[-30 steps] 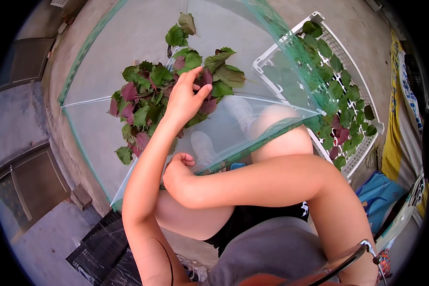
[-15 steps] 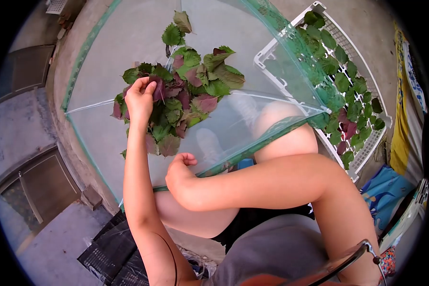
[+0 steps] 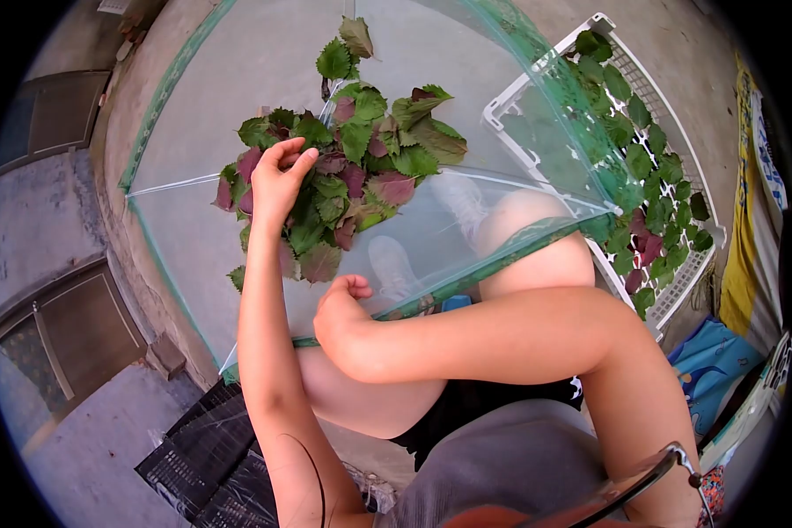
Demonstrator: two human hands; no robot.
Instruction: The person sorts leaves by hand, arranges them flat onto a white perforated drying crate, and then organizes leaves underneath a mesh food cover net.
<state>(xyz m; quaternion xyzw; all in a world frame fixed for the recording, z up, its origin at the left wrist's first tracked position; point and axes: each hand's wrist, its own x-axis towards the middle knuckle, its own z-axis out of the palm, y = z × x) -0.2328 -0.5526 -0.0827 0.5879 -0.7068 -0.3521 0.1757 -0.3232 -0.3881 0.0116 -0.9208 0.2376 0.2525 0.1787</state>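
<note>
My left hand (image 3: 282, 180) is over the left side of a pile of green and purple toothed leaves (image 3: 330, 216), its thumb and fingers parted with no leaf visible between them. The leaves lie on a domed mesh food cover (image 3: 202, 224) with green edging and white ribs. Below the pile, my right hand (image 3: 339, 319) rests close to the cover's near edge. Its fingers are loosely curled, and nothing shows in them; the palm is hidden.
A white plastic crate (image 3: 691, 167) at the right holds spread-out leaves, partly behind the mesh. My knee (image 3: 541, 242) is against the cover's near right edge. Black plastic sheeting (image 3: 211, 453) lies at lower left, and a yellow and white cloth (image 3: 744, 211) hangs at far right.
My left thumb and fingers have spread apart from a pinch at the leaves. The whole view has shifted slightly. My right hand keeps its curled pose near the cover's edge.
</note>
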